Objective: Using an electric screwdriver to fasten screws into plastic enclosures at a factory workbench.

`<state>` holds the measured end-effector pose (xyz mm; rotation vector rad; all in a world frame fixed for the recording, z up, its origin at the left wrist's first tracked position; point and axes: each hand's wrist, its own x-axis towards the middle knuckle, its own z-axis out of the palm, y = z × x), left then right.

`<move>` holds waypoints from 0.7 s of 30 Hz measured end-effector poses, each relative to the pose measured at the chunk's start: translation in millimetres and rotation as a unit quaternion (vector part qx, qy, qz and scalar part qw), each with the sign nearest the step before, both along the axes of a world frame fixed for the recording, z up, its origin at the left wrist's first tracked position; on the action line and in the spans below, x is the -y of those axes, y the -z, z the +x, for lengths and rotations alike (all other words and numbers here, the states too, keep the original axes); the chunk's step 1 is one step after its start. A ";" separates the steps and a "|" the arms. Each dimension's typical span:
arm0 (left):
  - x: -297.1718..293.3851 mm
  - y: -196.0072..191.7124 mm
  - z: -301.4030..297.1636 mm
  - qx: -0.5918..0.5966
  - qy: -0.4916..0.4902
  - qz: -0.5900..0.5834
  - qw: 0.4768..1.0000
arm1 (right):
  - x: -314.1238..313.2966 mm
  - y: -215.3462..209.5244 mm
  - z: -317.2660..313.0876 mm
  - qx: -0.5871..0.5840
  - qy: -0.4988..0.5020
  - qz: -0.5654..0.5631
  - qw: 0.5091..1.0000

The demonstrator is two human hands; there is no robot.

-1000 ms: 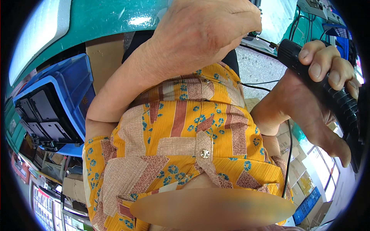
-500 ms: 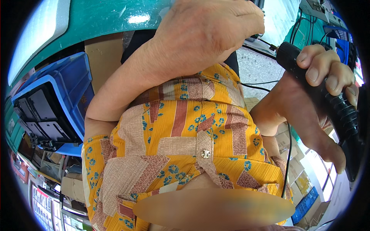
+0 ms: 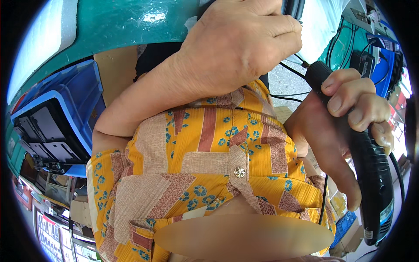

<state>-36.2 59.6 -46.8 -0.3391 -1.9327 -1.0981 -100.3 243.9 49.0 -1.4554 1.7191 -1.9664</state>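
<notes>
My left hand (image 3: 244, 46) is at the top middle, back of the hand toward me, its fingers curled round a black part (image 3: 294, 8). Most of that part is hidden behind the hand or cut off by the picture's upper edge. On the right, my right hand (image 3: 349, 113) grips a black corded electric screwdriver (image 3: 377, 187), several fingers wrapped over its body and the thumb stretched along it. Its thin bit points up and left toward my left hand. Whether the bit touches the black part cannot be seen.
A glossy green table (image 3: 126, 26) runs across the top, with white foam (image 3: 48, 48) at its left. Below stands a blue crate (image 3: 80, 91) beside black panels (image 3: 48, 131). White plastic sheeting (image 3: 321, 30) and black cables (image 3: 347, 46) lie upper right.
The screwdriver has swung steeper, its rear end coming down and inward, and my right hand has moved slightly left and down with it. My left hand stays closed at nearly the same place.
</notes>
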 end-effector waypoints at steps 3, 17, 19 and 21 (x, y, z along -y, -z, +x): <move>0.4 6.4 3.4 -0.011 -0.020 -0.028 0.999 | 2.9 1.0 -0.2 -0.016 -0.031 0.011 0.999; 14.1 2.4 -0.3 -0.071 -0.052 -0.013 0.996 | -27.5 -12.8 -41.3 0.080 -0.078 -0.046 0.993; 31.1 5.7 10.4 -0.040 -0.062 -0.048 0.996 | -23.6 3.6 -46.6 0.114 -0.061 -0.086 0.988; 39.9 3.7 19.8 -0.006 -0.076 -0.082 0.994 | -21.6 14.6 -51.5 0.125 -0.063 -0.103 0.985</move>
